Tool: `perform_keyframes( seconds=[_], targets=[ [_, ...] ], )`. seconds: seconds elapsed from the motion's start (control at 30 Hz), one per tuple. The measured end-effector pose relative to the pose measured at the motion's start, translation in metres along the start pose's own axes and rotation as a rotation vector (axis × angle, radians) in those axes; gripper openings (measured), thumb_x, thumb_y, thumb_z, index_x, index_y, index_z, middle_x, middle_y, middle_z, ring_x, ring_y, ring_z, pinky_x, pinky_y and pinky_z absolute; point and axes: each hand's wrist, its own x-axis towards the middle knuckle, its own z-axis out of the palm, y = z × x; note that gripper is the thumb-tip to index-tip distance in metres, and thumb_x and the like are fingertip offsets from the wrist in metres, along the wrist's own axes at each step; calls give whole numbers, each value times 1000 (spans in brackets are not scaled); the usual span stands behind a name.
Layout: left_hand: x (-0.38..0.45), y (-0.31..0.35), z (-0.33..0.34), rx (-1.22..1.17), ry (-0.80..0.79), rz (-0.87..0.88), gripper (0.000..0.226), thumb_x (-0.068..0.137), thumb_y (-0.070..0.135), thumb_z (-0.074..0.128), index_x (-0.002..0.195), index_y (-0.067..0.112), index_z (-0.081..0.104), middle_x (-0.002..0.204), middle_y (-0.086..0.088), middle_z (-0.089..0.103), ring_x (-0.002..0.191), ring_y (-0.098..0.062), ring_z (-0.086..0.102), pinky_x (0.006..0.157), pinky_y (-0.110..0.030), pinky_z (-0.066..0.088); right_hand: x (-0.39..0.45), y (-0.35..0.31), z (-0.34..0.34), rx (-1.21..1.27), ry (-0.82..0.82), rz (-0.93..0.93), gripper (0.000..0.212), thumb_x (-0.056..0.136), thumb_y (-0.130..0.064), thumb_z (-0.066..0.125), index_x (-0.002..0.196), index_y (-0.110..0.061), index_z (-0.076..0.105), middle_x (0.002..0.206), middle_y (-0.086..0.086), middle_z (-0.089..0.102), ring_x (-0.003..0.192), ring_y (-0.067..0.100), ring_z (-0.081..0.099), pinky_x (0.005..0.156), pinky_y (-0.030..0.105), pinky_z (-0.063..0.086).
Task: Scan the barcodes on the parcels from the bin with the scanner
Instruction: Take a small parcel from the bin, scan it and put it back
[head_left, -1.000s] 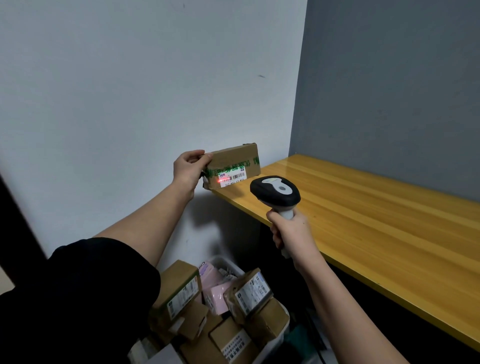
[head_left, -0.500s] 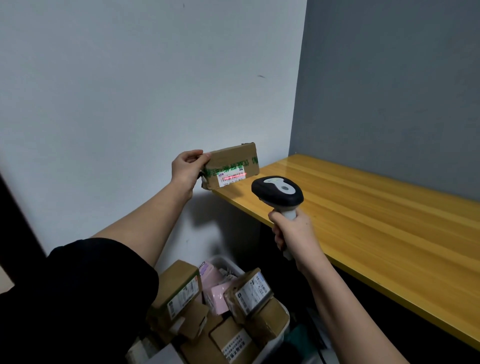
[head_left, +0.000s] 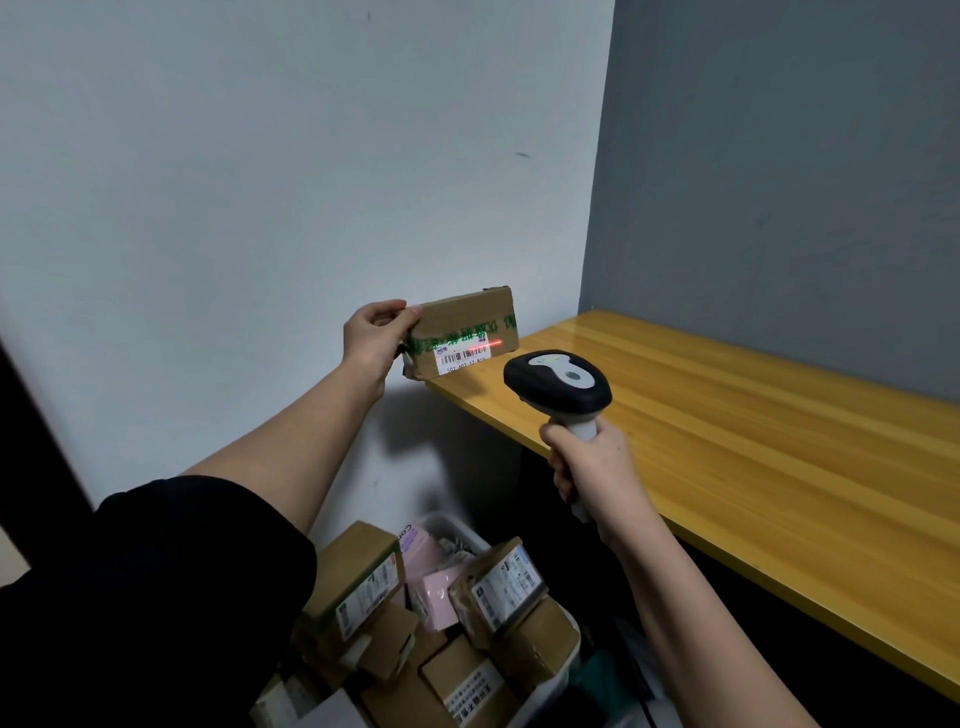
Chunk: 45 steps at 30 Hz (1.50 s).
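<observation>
Centre-left of frame, left hand: left hand (head_left: 373, 338) pinches the short end of the parcel (head_left: 464, 332), thumb on top, fingers curled behind; the box is held in the air against the white wall (head_left: 260, 182), its far corner just above the near end of the table (head_left: 753, 441).
Centre of frame, right hand: right hand (head_left: 592, 473) is wrapped closed around the handle of the scanner (head_left: 558, 383), head aimed up-left at the parcel.
Change: the red scan line (head_left: 485, 342) now sits at the upper right edge of the white label (head_left: 462, 356), above the bars; half a second ago it lay across the label's middle, and a second ago at its left.
Meaning for task: judged, the beam has drifted off the barcode; if no read registered, a small downward re-aim is needed.
Parcel material: brown corrugated card, flat oblong, dented corners, band of green-printed tape.
Scanner: smooth black plastic hood, pale grey inset and handle, rounded pistol shape.
Table: glossy yellow wood planks, straight edge, running to lower right.
Lower centre, bin: white plastic bin (head_left: 457, 527) heaped with unscanned boxes (head_left: 358, 577), card brown and some pink, most labelled.
Progress: judged early; many parcels remain.
</observation>
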Motion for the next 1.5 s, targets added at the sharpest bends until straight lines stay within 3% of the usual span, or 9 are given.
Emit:
perform_keyframes(
  seconds=[0.17,0.5,0.73,0.87,0.97,1.1,1.27,1.4,1.5],
  targets=[
    [-1,3,0,-4,-2,2,37,82,16,71,116,4,63,95,-4,63,92,-19,59,94,-37,53,-3,1,-1,1,13,-14,6,85,-11,60,84,-11,53,56,3,48,40,11,41,35,20,32],
    [0,2,-4,-13,-10,2,27,83,15,70,108,10,63,85,3,61,91,-19,59,95,-39,53,-2,1,-3,17,2,-9,6,85,-11,60,84,-12,54,56,2,48,41,10,41,39,22,34],
    [-2,2,-5,-11,-15,-5,37,84,15,69,118,3,62,96,-6,64,85,-16,60,88,-36,54,-1,2,-2,30,-14,-24,9,87,-11,60,94,-8,55,59,5,48,43,12,41,41,23,34],
    [-4,-4,-7,-17,-37,-73,36,84,19,68,117,7,62,88,0,63,77,-13,60,66,-23,53,3,7,2,44,-16,1,9,87,-12,61,94,-10,55,58,4,48,43,12,41,41,24,33],
    [-10,-10,-11,-7,-36,-137,25,85,23,67,108,13,60,95,-4,62,73,-12,60,61,-21,50,6,13,5,36,-11,-3,10,86,-13,61,93,-12,54,58,4,49,42,12,41,41,25,33],
    [-27,-30,-26,-41,-26,-229,16,88,29,64,90,14,58,84,-1,62,70,-12,62,57,-21,51,8,24,8,58,-13,-9,11,86,-13,61,93,-16,54,60,4,49,46,14,42,44,27,33],
    [-53,-76,-57,-73,52,-348,20,88,31,63,83,15,53,84,-2,64,70,-15,64,58,-24,57,7,50,22,32,-28,31,14,86,-12,61,98,-16,55,57,3,49,41,12,41,39,23,32],
    [-74,-118,-83,-68,119,-455,20,88,29,63,86,12,53,89,-7,64,77,-20,66,77,-31,57,3,75,35,-46,-40,72,11,85,-16,62,93,-21,56,59,-1,53,41,8,44,38,18,34],
    [-89,-149,-98,-27,153,-525,24,89,26,63,76,12,50,67,-5,62,54,-13,64,54,-25,56,3,95,43,-83,-41,103,10,84,-15,63,87,-21,55,61,0,54,45,10,46,40,21,35]
  ],
)
